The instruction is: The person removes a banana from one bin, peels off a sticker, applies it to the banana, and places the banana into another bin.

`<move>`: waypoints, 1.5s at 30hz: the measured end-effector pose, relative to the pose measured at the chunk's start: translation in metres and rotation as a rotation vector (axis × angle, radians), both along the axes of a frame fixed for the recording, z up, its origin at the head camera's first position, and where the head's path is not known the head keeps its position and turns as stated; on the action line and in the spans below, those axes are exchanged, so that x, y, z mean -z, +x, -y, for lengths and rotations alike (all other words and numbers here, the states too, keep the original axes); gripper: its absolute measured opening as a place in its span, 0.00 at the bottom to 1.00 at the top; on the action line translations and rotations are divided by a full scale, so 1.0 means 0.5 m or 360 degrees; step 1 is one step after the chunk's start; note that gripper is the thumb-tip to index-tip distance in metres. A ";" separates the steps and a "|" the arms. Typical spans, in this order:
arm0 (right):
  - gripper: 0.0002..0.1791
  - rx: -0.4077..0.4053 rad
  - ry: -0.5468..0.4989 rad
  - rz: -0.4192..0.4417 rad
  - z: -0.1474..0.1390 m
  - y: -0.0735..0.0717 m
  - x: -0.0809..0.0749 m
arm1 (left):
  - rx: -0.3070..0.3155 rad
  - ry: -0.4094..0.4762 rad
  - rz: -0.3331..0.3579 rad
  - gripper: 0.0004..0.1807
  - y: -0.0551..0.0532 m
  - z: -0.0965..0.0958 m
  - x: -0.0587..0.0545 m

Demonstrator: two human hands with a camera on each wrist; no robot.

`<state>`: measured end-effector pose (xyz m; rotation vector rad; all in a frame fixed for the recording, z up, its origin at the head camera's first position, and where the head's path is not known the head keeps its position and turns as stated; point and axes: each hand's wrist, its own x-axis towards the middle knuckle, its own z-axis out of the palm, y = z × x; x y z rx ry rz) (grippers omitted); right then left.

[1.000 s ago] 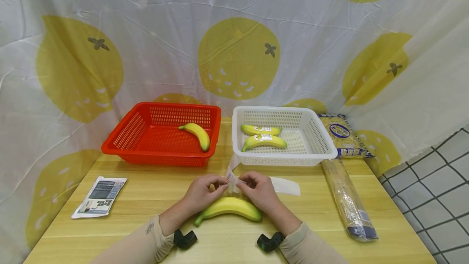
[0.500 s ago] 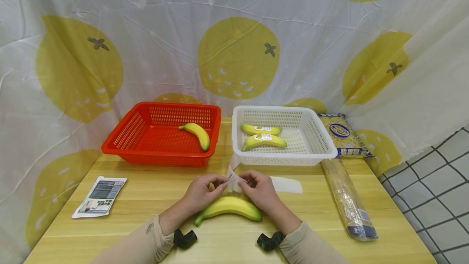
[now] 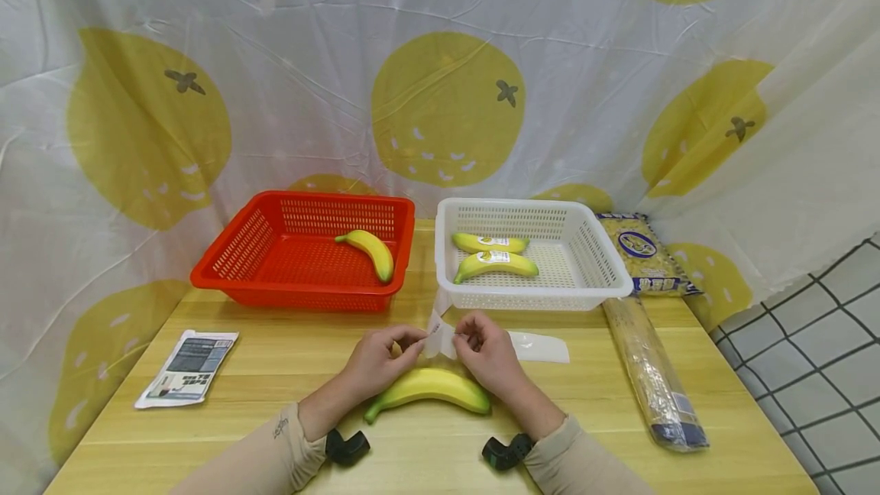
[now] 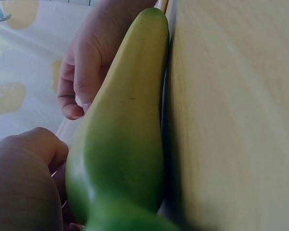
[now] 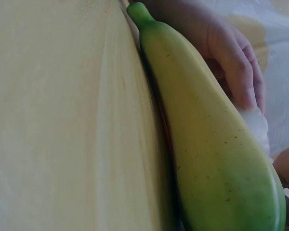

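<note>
A pale, partly see-through label strip [image 3: 440, 336] with small dark print is held up between the two hands. Thumb and finger of the left hand [image 3: 385, 356] pinch its left side. The right hand [image 3: 486, 351] pinches its right side. To the right of that hand, a white tail of the strip [image 3: 541, 347] lies on the table. A yellow banana [image 3: 431, 391] with green ends lies just in front of both hands. In the left wrist view the banana [image 4: 123, 115] covers part of the fingers; the right wrist view shows white strip material [image 5: 255, 127] at the fingertips.
A red basket [image 3: 302, 298] at back left holds one banana [image 3: 371, 253]. The white basket [image 3: 536, 298] beside it holds two labelled bananas [image 3: 498, 266]. A printed packet [image 3: 189, 370] lies left; a clear plastic package [image 3: 653, 373] and a yellow bag [image 3: 639, 258] lie right.
The right hand has shifted slightly right and away from the person, drawing the strip wider between the hands. The strip's tail has slid a little right. The left hand and banana have barely moved.
</note>
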<state>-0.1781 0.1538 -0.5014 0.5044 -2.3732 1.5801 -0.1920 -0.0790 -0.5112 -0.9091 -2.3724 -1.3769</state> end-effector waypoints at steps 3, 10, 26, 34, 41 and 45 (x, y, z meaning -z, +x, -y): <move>0.05 -0.0003 0.0011 0.0016 0.000 -0.001 0.000 | -0.0008 -0.0004 0.0010 0.07 0.000 0.001 0.000; 0.10 -0.0001 0.0082 0.0040 -0.003 -0.003 0.001 | -0.0018 -0.0014 0.0007 0.07 0.000 0.001 0.000; 0.08 0.0071 0.0171 0.0039 -0.005 -0.004 0.003 | -0.0042 0.0022 -0.0014 0.07 0.002 0.001 -0.004; 0.07 0.0114 0.0251 0.0034 -0.007 -0.007 0.008 | -0.0065 0.0036 -0.0005 0.08 0.003 0.001 -0.006; 0.10 0.0104 0.0239 0.0008 -0.009 -0.007 0.006 | -0.0058 0.0064 -0.0057 0.08 0.002 0.001 -0.003; 0.08 0.0124 0.0160 -0.0105 -0.009 -0.008 0.003 | -0.0007 0.0137 -0.0168 0.10 0.000 0.001 0.000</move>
